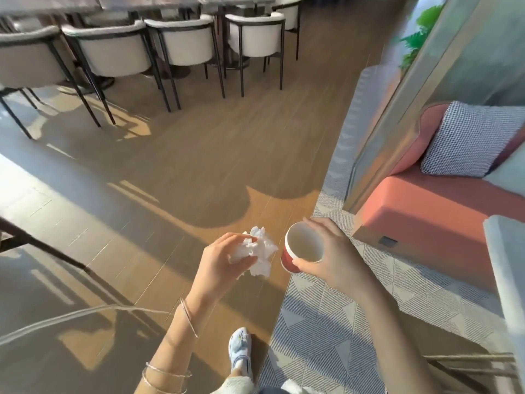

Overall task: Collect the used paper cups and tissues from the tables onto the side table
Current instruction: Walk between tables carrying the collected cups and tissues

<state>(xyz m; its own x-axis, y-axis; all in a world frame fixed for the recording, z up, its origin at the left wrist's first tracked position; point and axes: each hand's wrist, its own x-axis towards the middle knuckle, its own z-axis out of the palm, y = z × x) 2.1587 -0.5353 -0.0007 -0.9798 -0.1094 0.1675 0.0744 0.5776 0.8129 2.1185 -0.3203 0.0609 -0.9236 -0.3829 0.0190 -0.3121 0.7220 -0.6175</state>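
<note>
My left hand (220, 261) grips a crumpled white tissue (260, 251) in front of me, above the wooden floor. Just to its right, my right hand (326, 251) holds a red paper cup (301, 248) by its rim and side. The cup has a white inside, stands roughly upright and looks empty. Tissue and cup are close together but apart. No side table is recognisable in view.
A row of white armchairs (181, 44) stands along a table edge (71, 5) at the back. A coral sofa (426, 206) with a checked cushion (468, 140) sits at the right on a patterned rug (341, 322). Dark table legs (42, 245) cross the left. Open wooden floor (199, 166) lies ahead.
</note>
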